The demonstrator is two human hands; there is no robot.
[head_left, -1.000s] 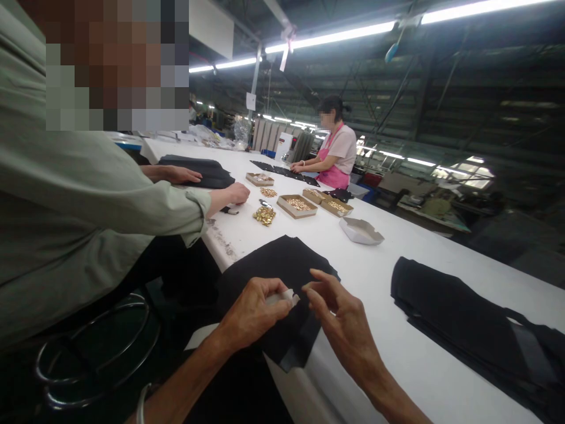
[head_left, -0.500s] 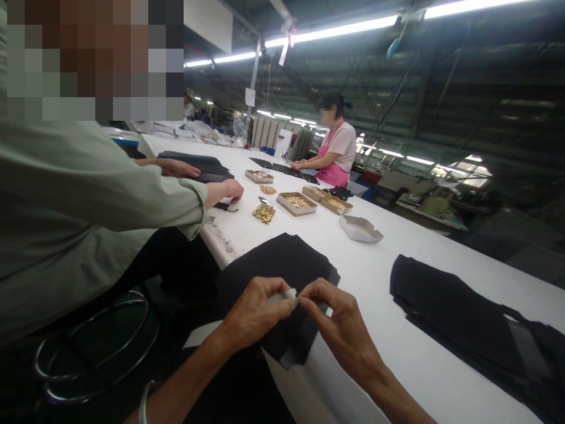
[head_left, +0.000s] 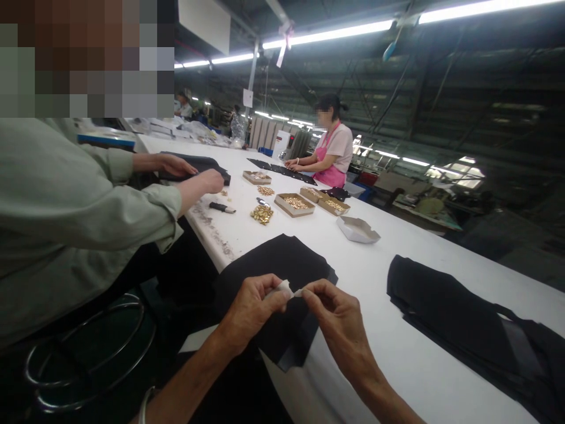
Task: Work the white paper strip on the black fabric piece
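One table [head_left: 366, 274] bears five boxes [head_left: 359, 229]; the wearer's two hands [head_left: 253, 303] [head_left: 339, 312] pinch white material [head_left: 286, 287].

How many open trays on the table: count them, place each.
5, left to right: far tray, middle tray right of the gold pile, third tray and fourth tray side by side, white tray beyond the right hand. More may be hidden.

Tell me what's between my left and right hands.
In the head view, a small white bit pinched by your right hand, beside the white piece in your left hand; whether they join is unclear. Black fabric lies below.
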